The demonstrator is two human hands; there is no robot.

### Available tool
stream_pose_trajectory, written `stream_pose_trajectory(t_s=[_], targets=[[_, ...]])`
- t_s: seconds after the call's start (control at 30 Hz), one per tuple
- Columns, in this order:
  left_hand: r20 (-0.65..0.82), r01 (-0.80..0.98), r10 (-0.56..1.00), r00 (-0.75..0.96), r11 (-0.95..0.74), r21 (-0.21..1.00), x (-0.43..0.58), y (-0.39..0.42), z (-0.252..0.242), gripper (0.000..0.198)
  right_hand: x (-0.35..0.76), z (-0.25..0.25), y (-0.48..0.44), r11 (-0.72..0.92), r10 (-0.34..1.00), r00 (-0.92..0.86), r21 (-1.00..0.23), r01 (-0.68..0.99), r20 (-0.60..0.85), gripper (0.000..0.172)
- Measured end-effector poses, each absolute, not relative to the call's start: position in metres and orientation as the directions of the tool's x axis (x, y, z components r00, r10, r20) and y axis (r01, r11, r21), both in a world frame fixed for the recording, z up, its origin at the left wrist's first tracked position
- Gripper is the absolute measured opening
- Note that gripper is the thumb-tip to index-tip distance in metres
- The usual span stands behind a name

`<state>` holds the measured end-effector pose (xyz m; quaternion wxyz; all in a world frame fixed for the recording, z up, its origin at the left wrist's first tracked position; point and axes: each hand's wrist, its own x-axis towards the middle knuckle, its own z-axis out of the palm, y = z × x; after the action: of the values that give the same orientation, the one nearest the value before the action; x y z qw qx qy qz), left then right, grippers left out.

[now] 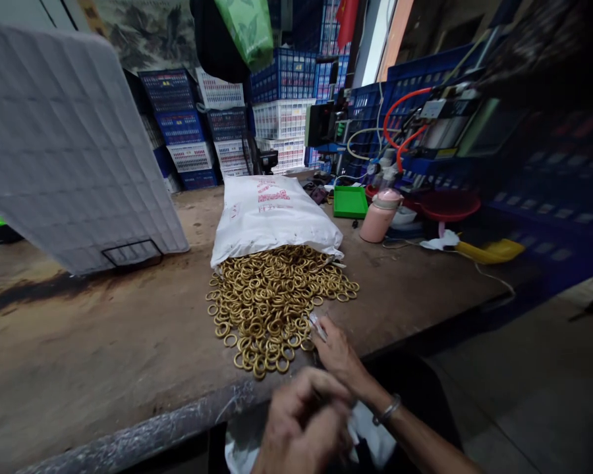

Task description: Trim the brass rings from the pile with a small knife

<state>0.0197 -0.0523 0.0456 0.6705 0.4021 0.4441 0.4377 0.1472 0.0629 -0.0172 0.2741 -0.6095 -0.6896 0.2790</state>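
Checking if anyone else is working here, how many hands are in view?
2. The left hand is low by the bench; the right hand touches the near side of the brass rings. No others show.

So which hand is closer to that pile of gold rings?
The right hand: its fingertips are at the near edge of the pile of rings. The left hand is further back, past the table edge.

Metal bangle (387, 409) at wrist of R hand (340, 359), arms bare.
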Motion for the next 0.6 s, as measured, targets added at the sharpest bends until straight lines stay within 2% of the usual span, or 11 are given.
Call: stream_pose_trajectory(t_s=[0.07,0.17,0.3,0.43,0.6], targets=[[-0.271,-0.244,0.962,-0.016,0.259,0.935,0.027,-0.026,0.042,0.022,0.148,-0.017,0.067,0.038,0.998,-0.065,-0.838,0.545,0.003,0.013],[-0.306,-0.268,0.929,-0.207,0.247,0.931,0.032,-0.004,0.024,0.04,0.146,-0.015,0.064,-0.08,0.992,-0.066,-0.951,0.299,-0.105,0.014],[-0.29,-0.256,0.931,-0.224,0.231,0.939,0.035,0.006,0.012,0.046,0.139,-0.01,0.052,-0.149,0.981,-0.103,-0.977,0.152,-0.166,0.013],[-0.244,-0.211,0.945,-0.218,0.198,0.957,0.035,0.012,0.012,0.03,0.134,-0.007,0.045,-0.144,0.977,-0.148,-0.987,0.072,-0.153,0.014],[-0.083,-0.039,0.966,-0.246,0.076,0.996,0.027,0.014,0.007,0.021,0.14,-0.001,0.051,-0.121,0.962,-0.225,-0.981,0.149,-0.153,0.015]])
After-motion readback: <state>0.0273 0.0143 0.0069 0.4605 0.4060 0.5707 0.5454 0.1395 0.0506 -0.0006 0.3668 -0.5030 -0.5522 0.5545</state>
